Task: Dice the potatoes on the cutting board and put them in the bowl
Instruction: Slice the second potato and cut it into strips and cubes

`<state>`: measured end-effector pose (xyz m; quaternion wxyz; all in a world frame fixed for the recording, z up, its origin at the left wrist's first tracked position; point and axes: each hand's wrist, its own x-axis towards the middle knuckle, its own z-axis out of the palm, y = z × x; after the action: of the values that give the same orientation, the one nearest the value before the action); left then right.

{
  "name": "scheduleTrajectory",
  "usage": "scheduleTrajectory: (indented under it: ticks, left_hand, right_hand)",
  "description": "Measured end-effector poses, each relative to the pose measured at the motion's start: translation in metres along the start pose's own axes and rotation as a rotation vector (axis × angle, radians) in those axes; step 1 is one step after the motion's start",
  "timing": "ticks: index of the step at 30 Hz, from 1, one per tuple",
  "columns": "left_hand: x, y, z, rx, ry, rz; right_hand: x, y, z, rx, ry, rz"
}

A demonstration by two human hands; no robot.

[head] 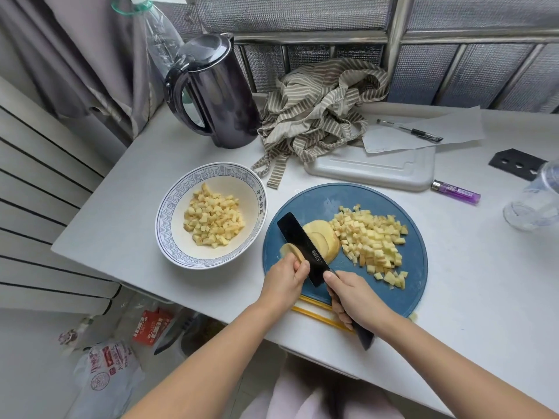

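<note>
A round blue cutting board point(417, 261) lies before me on the white table. On it sit a heap of diced potato point(370, 237) at the right and several potato slices point(322, 237) in the middle. My right hand point(352, 296) grips the handle of a black knife point(304, 247), whose blade lies across the board beside the slices. My left hand point(286, 279) pinches a small potato piece point(292, 251) at the board's left edge, just left of the blade. A white bowl with a blue pattern point(172, 204), left of the board, holds diced potato point(213, 219).
Behind stand a dark kettle point(217, 92), a striped cloth point(320, 110), a white tray point(372, 169), paper with a pen point(411, 131), a purple lighter point(455, 192) and a clear plastic bottle point(535, 201) at the right. Yellow chopsticks point(320, 316) lie at the table's near edge.
</note>
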<state>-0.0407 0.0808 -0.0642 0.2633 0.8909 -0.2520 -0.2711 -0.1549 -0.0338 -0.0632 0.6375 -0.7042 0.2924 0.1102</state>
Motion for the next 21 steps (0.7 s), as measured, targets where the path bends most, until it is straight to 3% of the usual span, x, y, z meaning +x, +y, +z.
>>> scheduleTrajectory:
  ticks: [4,9,13,17,21]
  left_hand:
    - [-0.005,0.005,-0.01,-0.146,0.059,-0.04]
    - [-0.012,0.029,-0.022,-0.443,0.109,0.05]
    - [-0.005,0.045,-0.025,-0.762,-0.033,-0.014]
    - [0.007,0.046,-0.023,-0.834,-0.152,-0.094]
    - [0.022,0.044,-0.023,-0.814,-0.087,-0.15]
  right_hand:
    - [-0.018,-0.008,0.009,-0.175,0.066,-0.085]
    - [-0.045,-0.029,0.004,-0.338,0.184,-0.256]
    - [-0.048,-0.036,-0.007,-0.658,0.298,-0.311]
    - [-0.037,-0.021,-0.01,-0.9,0.478,-0.408]
    - [-0.025,-0.013,-0.015,-0.992,0.56,-0.428]
